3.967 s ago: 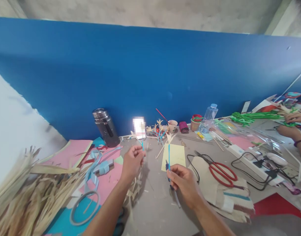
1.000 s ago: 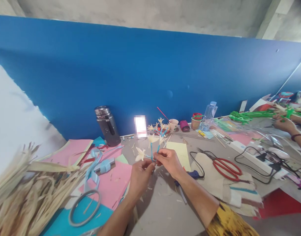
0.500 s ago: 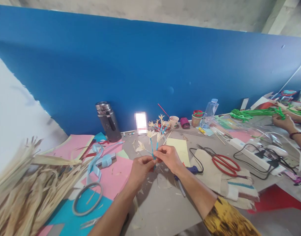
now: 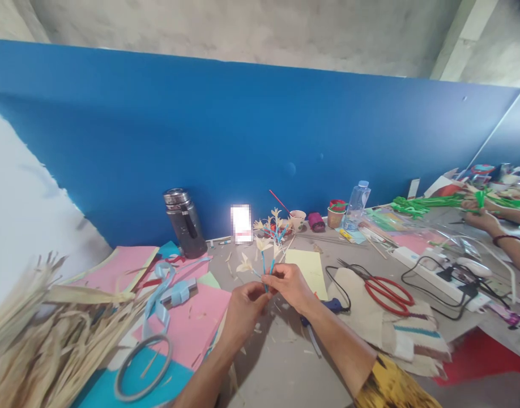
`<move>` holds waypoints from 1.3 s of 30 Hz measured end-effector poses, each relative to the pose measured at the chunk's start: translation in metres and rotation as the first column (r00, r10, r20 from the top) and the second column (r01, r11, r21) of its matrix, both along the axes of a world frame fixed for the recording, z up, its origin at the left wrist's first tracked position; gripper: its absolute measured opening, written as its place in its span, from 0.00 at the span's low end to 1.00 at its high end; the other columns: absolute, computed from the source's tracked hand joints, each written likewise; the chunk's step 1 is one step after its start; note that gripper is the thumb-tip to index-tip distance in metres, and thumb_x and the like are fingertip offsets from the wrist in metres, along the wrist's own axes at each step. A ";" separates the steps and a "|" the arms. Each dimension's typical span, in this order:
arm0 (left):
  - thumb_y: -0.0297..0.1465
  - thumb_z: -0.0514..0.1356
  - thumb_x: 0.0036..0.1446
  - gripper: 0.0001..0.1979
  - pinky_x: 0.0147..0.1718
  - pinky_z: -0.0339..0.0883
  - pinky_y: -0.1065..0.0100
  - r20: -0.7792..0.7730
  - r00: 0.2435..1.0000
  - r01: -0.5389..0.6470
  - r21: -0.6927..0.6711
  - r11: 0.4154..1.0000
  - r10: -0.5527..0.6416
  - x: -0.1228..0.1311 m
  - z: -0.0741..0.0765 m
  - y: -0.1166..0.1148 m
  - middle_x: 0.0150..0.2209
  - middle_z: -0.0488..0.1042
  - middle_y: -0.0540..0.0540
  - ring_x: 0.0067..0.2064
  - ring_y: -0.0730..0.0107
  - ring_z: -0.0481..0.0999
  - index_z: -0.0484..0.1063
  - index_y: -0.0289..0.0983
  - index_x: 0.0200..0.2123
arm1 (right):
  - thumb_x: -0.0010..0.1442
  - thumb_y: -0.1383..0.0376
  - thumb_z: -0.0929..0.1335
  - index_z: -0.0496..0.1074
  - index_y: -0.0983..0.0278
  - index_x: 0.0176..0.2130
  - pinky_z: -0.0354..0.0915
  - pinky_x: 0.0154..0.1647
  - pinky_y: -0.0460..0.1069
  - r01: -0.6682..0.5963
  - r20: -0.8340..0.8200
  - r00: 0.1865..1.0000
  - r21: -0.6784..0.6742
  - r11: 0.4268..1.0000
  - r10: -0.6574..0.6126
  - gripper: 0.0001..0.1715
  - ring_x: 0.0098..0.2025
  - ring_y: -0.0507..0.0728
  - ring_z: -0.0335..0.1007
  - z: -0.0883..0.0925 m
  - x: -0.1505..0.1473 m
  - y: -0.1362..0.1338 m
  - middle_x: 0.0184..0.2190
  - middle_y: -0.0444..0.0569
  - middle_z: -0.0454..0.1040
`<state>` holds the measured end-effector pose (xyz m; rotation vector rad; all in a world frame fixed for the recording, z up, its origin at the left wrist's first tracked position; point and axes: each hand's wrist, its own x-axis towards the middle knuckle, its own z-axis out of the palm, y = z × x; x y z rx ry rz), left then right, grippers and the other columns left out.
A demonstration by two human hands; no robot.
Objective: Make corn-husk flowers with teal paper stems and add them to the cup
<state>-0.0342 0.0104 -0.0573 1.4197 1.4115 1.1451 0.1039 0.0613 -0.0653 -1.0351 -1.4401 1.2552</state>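
Close together at the middle of the table, my left hand (image 4: 248, 304) and my right hand (image 4: 289, 283) both pinch the blue stems of small cream-coloured artificial flowers (image 4: 263, 244). The petals look like dried husk and stand above my fingertips. My fingers hide the lower stems. Behind them, more pale flowers on blue stems (image 4: 277, 224) stand near the wall. A blue-handled glue gun (image 4: 334, 306) lies beside my right forearm, partly covered by it.
Dried corn husks (image 4: 51, 340), a grey ring (image 4: 120, 377) and coloured paper lie at left. A dark thermos (image 4: 186, 226) stands behind. At right are red-handled scissors (image 4: 387, 294), a glove (image 4: 413, 340), a power strip (image 4: 438, 277) and a bottle (image 4: 357, 204). Another person's hand (image 4: 483, 221) works with green strands.
The view has tilted up a little, so things sit lower in the picture. My hands stay together on the stems, with my fingers slightly shifted.
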 end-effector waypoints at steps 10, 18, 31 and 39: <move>0.34 0.65 0.45 0.08 0.23 0.61 0.72 0.166 0.986 0.017 -0.058 0.998 -0.007 -0.004 -0.001 0.004 0.17 0.69 0.52 0.21 0.74 0.66 0.78 0.35 0.22 | 0.50 0.57 0.73 0.76 0.67 0.25 0.63 0.25 0.46 0.001 -0.080 0.997 -0.026 1.000 -0.003 0.14 0.21 0.51 0.64 0.003 -0.001 -0.002 0.17 0.41 0.70; 0.36 0.68 0.41 0.09 0.29 0.73 0.66 0.295 0.955 -0.002 -0.141 0.990 0.044 -0.002 -0.001 0.005 0.22 0.76 0.48 0.26 0.66 0.77 0.78 0.35 0.22 | 0.50 0.55 0.73 0.75 0.67 0.27 0.68 0.28 0.47 0.006 -0.096 0.995 -0.060 0.998 -0.012 0.16 0.24 0.52 0.66 0.001 0.001 -0.002 0.19 0.42 0.71; 0.37 0.64 0.48 0.10 0.29 0.68 0.68 0.092 0.990 -0.112 0.032 0.993 0.109 -0.009 0.005 0.004 0.21 0.76 0.49 0.26 0.66 0.75 0.77 0.37 0.22 | 0.52 0.55 0.72 0.72 0.65 0.27 0.60 0.25 0.46 -0.049 0.047 0.998 -0.021 0.999 0.050 0.16 0.25 0.51 0.65 -0.002 -0.002 -0.004 0.22 0.43 0.72; 0.36 0.62 0.51 0.10 0.33 0.68 0.67 0.041 0.986 -0.166 0.121 0.979 0.162 -0.006 -0.013 0.006 0.25 0.77 0.51 0.30 0.64 0.76 0.76 0.37 0.35 | 0.54 0.61 0.70 0.71 0.66 0.21 0.49 0.24 0.46 -0.075 0.107 0.992 0.100 0.992 0.064 0.14 0.23 0.49 0.52 0.000 0.001 -0.001 0.17 0.38 0.60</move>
